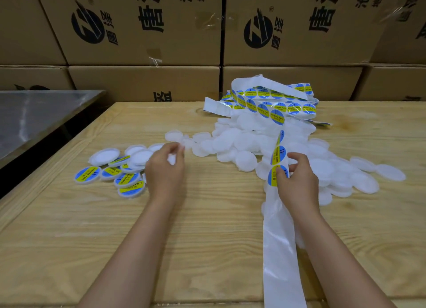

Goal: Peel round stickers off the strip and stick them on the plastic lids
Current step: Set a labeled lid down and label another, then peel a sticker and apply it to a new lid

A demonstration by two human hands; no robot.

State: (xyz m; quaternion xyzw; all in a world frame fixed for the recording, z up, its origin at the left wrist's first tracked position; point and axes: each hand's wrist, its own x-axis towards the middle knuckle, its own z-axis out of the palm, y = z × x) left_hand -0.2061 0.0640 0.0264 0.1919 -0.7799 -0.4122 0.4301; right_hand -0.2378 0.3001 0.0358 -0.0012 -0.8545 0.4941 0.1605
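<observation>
The bare white strip (281,250) runs from the near edge of the wooden table (207,227) away toward its far side. Partway along the strip, the right hand (297,183) pinches it. The thumb presses the face of 1 blue-and-yellow round sticker (273,177), and the fingers (299,157) curl behind the strip.

Well left of the strip, the left hand (164,169) is low over the table. Its fingers are curled round a plain lid (171,159), of which only a sliver shows. Farther left of the strip lies a cluster of labelled lids (129,181), overlapping, with a few bare ones among them.

Past the right hand the strip rises with 2 more stickers on it. A heap of plain lids (242,144) spreads under it and to both sides. At the strip's far end, its sticker-covered coils (265,104) sit piled on that heap. Behind the strip's far end stand printed cardboard boxes (143,31), and far to the strip's left is a steel surface (41,114).
</observation>
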